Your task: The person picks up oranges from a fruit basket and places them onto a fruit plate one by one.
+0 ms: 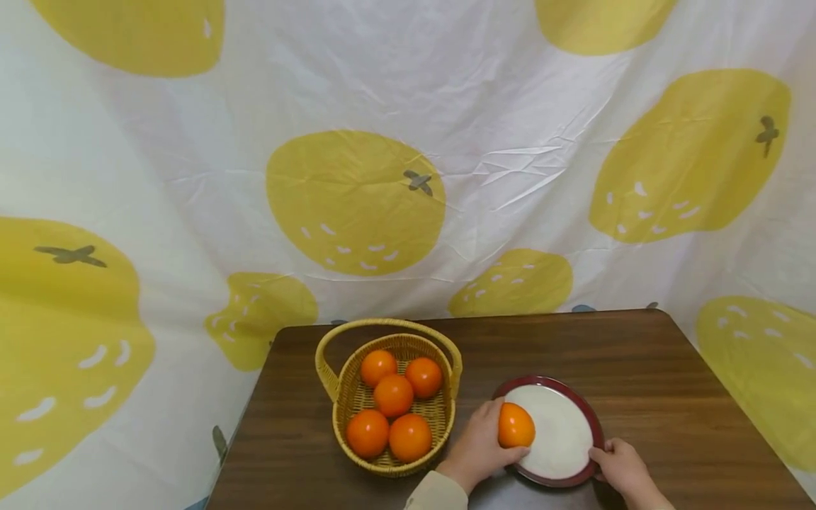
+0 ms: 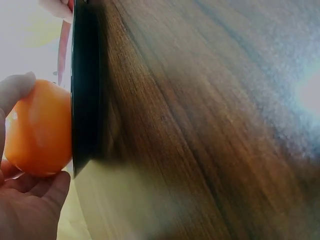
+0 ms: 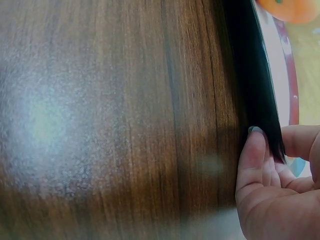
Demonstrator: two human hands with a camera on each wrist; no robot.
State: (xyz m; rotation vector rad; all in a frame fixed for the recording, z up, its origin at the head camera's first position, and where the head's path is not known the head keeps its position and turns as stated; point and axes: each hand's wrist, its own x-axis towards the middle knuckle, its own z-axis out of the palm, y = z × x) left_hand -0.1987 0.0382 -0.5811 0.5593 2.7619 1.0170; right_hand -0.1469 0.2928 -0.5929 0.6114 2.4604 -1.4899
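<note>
In the head view my left hand [image 1: 479, 443] grips an orange-coloured fruit [image 1: 515, 426] over the left side of a white plate [image 1: 556, 428] with a dark red rim. The left wrist view shows thumb and fingers curled round the fruit [image 2: 42, 130], close against the plate's dark outer side [image 2: 86, 90]. At the plate's right edge my right hand [image 1: 625, 469] pinches the rim. Seen from the right wrist, the fingers of that hand [image 3: 275, 200] hold the dark edge [image 3: 255, 75] between them. Whether the fruit touches the plate's surface cannot be told.
Left of the plate stands a yellow wicker basket [image 1: 341, 425] with a tall handle, holding several orange fruits [image 1: 393, 395]. Both stand on a dark wooden table [image 1: 280, 418]. A white cloth with yellow fruit prints [image 1: 497, 106] hangs behind it.
</note>
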